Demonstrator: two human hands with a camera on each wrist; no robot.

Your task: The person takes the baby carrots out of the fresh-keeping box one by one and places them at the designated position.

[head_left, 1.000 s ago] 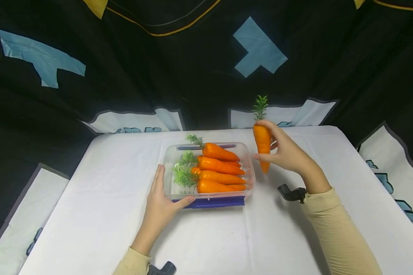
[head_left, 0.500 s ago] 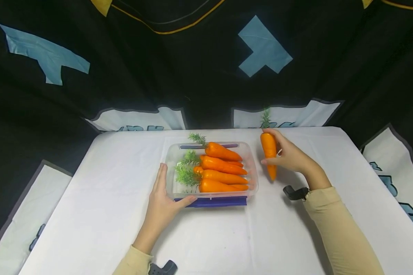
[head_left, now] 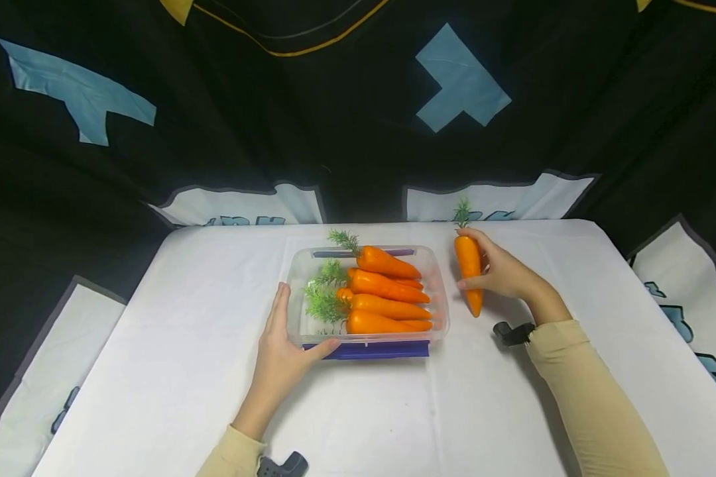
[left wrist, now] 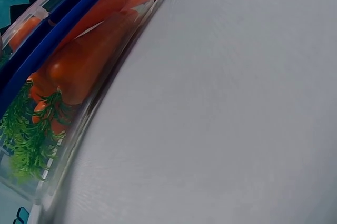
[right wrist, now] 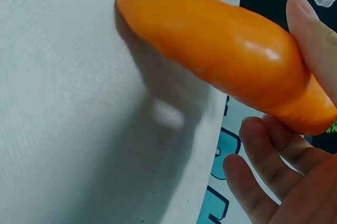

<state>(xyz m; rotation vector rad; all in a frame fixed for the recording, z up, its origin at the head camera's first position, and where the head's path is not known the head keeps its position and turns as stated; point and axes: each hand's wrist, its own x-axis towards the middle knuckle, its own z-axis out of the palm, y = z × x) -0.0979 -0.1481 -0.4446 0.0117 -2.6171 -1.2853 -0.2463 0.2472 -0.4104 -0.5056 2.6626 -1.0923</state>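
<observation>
From afar I'm watching the right hand (head_left: 501,268) pinching a carrot (head_left: 469,260) right of centre; the left hand (head_left: 282,354), spread wide, is touching the box (head_left: 440,298) mid-frame. I'm judging this a set-down (possibly a pick-up); next is probably calling for easing the carrot flat.

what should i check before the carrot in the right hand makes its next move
1. Right grip on the held carrot: ok, thumb and fingers on opposite sides.
2. Left grip on the box: ok, touching its left end.
3. Box top uncovered: ok, no lid on it.
4. Boxed carrots within the rim: not ok, the farthest one's greens poke past it.
5. Held carrot's tip clear of the table: cannot tell.
</observation>
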